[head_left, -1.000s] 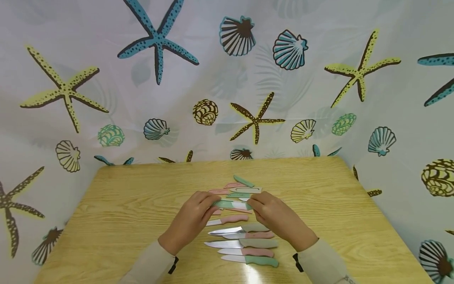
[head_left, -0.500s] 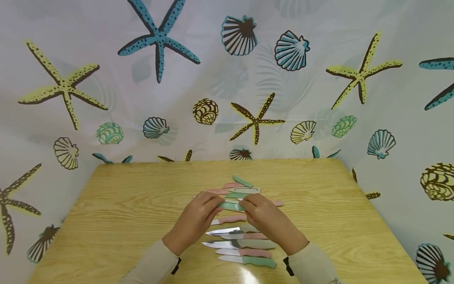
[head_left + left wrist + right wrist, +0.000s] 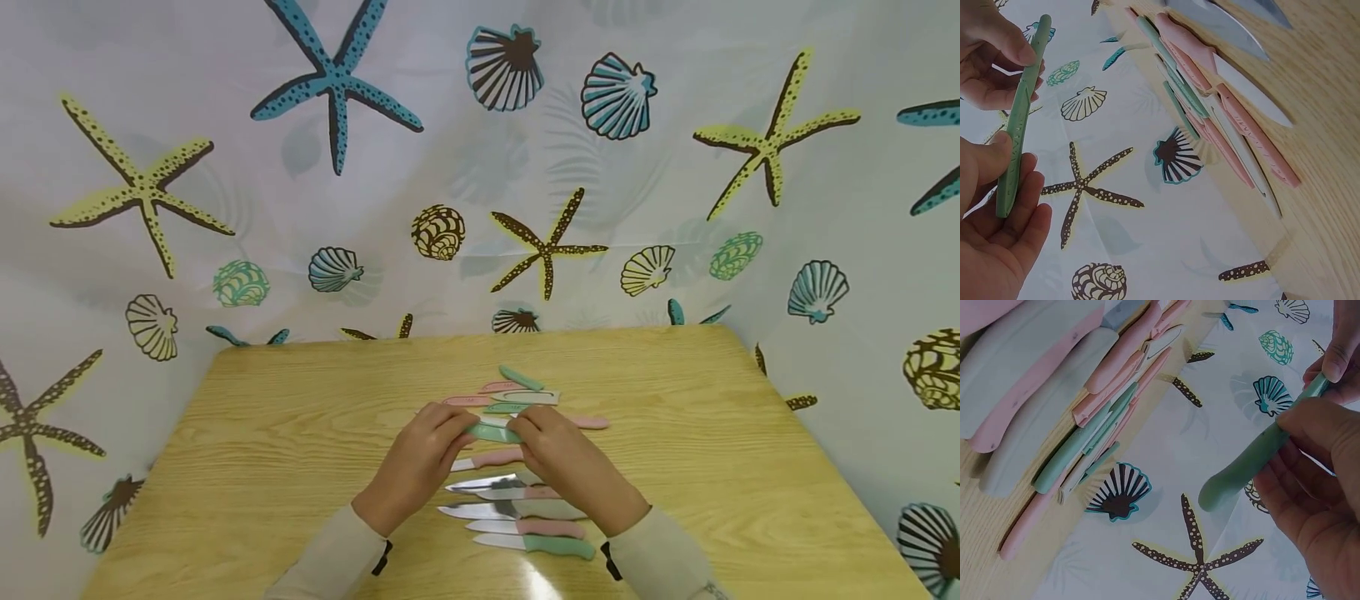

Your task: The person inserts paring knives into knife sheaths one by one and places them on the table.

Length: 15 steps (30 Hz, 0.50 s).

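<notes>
My left hand [image 3: 416, 454] pinches a green knife sheath [image 3: 1013, 150] between thumb and fingers. In the right wrist view, my right hand [image 3: 1319, 462] grips the green handle [image 3: 1241, 469] of a knife whose blade is inside that sheath. Handle and sheath form one line, raised above the table between both hands. Below them on the table lie a pink-handled knife [image 3: 498, 457], a beige-handled knife [image 3: 555, 508] and a green-handled knife [image 3: 558, 546], blades pointing left. Part of the held knife is hidden behind the fingers in the head view.
Beyond the hands lie more sheaths: a beige one [image 3: 528, 397], a pink one [image 3: 465, 401] and a small green one [image 3: 521, 377]. A pink handle [image 3: 592, 422] sticks out right of my right hand. The wooden table [image 3: 300, 417] meets a patterned curtain [image 3: 465, 167] at its back edge.
A second ago white blade showed between the green handle and the sheath. My right hand has moved left toward the left hand, and the blade has slid into the sheath.
</notes>
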Available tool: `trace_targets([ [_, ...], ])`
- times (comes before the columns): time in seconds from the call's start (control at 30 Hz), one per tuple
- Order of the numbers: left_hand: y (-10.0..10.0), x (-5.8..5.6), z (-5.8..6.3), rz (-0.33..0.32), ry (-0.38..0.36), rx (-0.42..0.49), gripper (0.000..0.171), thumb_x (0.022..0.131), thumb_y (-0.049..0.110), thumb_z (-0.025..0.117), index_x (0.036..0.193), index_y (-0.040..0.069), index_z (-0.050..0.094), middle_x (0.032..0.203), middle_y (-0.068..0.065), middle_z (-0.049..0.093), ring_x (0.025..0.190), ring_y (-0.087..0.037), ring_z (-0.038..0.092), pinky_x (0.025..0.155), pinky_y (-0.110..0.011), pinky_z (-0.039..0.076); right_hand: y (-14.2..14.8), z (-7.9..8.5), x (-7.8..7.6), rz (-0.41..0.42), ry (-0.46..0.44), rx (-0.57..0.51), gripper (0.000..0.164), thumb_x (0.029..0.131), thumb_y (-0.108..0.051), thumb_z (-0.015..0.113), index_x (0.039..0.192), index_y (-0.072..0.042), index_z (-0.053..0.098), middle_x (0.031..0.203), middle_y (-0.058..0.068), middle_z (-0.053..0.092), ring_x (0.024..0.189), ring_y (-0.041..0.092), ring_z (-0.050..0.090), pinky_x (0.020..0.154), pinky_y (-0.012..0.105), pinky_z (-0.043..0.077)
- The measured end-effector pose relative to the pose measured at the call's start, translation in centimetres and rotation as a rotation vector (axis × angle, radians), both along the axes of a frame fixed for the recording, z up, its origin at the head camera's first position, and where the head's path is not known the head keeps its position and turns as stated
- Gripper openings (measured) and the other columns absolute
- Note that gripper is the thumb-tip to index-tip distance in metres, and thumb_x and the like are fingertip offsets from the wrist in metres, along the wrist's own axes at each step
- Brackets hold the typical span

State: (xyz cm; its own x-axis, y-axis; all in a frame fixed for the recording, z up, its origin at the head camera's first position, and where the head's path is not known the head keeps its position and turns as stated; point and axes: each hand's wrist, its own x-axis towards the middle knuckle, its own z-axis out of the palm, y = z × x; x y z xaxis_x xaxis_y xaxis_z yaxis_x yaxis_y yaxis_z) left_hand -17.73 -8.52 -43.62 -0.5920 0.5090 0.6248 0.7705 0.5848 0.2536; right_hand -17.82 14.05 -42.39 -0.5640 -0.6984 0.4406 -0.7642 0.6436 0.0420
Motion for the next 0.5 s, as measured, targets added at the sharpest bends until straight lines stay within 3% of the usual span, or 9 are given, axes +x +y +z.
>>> trace_targets([
  [0.13,0.0,0.0,-0.3,-0.017,-0.008,0.014,0.019,0.086,0.009,0.065,0.105,0.006,0.066,0.105,-0.001,0.059,0.092,-0.011,0.051,0.075,-0.019,0.045,0.0,-0.2,0.2,-0.038,-0.018,0.03,0.024,0.079,-0.009,0.072,0.101,-0.005,0.063,0.097,0.005,0.057,0.088,0.016,0.056,0.074,0.02,0.047],
  [0.3,0.0,-0.3,-0.6,0.033,-0.039,0.032,0.045,0.085,0.011,0.067,0.127,0.005,0.054,0.117,-0.006,0.056,0.109,-0.017,0.05,0.085,-0.024,0.045,0.6,-0.6,0.3,-0.112,-0.139,-0.066,0.025,0.076,-0.004,0.073,0.1,-0.003,0.064,0.096,0.005,0.059,0.087,0.017,0.057,0.071,0.021,0.049],
  [0.37,-0.3,-0.6,-0.6,0.071,-0.051,0.031,0.054,0.084,0.012,0.068,0.134,0.006,0.049,0.122,-0.008,0.054,0.113,-0.018,0.048,0.088,-0.027,0.044,1.3,-0.8,0.3,-0.182,-0.2,-0.139,0.023,0.075,-0.001,0.071,0.098,-0.001,0.065,0.093,0.006,0.06,0.083,0.016,0.057,0.066,0.022,0.049],
  [0.5,-1.1,-1.1,-1.0,0.131,-0.05,0.021,0.051,0.083,0.013,0.07,0.13,0.005,0.052,0.119,-0.009,0.056,0.112,-0.02,0.048,0.088,-0.031,0.045,3.3,-1.3,0.2,-0.388,-0.313,-0.257,0.018,0.075,0.002,0.066,0.093,0.003,0.064,0.084,0.008,0.059,0.069,0.014,0.055,0.055,0.025,0.048],
])
